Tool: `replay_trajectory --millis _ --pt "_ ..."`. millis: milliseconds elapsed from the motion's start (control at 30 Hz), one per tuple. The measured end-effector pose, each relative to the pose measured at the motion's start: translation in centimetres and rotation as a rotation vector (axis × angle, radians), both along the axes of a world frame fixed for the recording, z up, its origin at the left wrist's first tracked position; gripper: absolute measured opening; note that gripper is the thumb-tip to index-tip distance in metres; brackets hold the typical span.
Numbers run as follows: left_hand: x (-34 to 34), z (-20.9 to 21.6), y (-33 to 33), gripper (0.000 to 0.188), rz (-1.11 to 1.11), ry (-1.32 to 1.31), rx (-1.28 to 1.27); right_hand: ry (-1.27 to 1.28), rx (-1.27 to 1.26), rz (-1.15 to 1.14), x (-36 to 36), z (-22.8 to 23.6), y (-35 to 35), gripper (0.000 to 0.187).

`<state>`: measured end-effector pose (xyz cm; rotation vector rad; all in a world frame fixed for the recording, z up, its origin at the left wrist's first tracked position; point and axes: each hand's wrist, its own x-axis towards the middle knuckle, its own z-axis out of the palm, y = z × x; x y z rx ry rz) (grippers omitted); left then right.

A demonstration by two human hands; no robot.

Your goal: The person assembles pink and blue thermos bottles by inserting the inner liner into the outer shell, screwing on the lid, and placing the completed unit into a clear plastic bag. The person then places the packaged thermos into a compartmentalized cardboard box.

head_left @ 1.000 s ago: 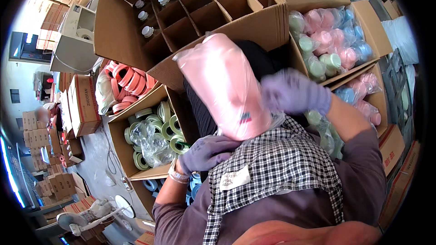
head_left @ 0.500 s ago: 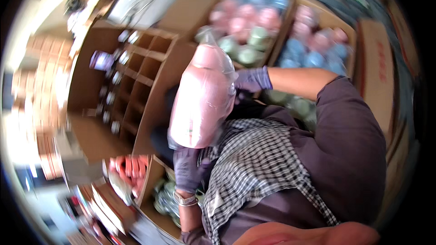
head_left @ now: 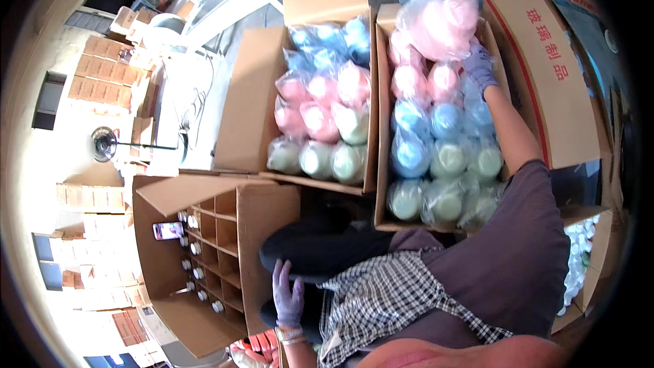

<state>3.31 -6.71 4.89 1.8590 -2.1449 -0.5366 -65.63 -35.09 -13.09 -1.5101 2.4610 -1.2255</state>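
While the outstretched right hand (head_left: 479,68) grips a wrapped pink bottle (head_left: 436,28), the left hand (head_left: 288,300) spreads open, empty.

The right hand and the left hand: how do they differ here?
The right hand grips a bagged pink bottle; the left hand is open and empty. The right hand is over an open carton; the left hand is near the black trousers. The left hand has a wristband; the right hand shows none. Both wear purple gloves.
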Motion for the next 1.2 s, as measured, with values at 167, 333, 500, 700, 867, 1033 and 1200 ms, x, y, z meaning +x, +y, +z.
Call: replay_trajectory --millis 167,333,500,700,867,1033,1200 --pt "-0.1 1.2 0.2 0.071 0.086 -0.077 0.088 0.109 0.502 -0.016 -5.2 -9.8 -6.8 0.047" --pt "0.0 2.7 0.5 0.066 0.140 -0.154 0.141 0.145 0.716 0.364 -5.0 -17.2 -9.5 0.053" --pt "0.5 5.4 1.8 0.064 0.174 -0.108 0.293 0.128 1.139 0.712 -8.3 -10.2 -13.4 0.056" --pt "2.3 9.6 0.0 0.082 0.276 -0.066 0.261 0.078 0.534 -0.355 -14.8 -5.5 -10.6 0.074" --pt "2.9 9.2 -1.7 0.087 0.161 -0.153 0.216 0.069 0.408 -0.365 -16.7 -8.6 -8.2 0.096" --pt "1.8 9.1 -1.2 0.091 0.102 -0.027 0.153 0.183 0.041 0.057 -12.0 11.2 -0.8 0.083" --pt "-2.5 5.8 -4.7 0.106 0.184 0.739 0.128 0.258 -0.215 0.579 2.2 27.9 10.2 0.084"
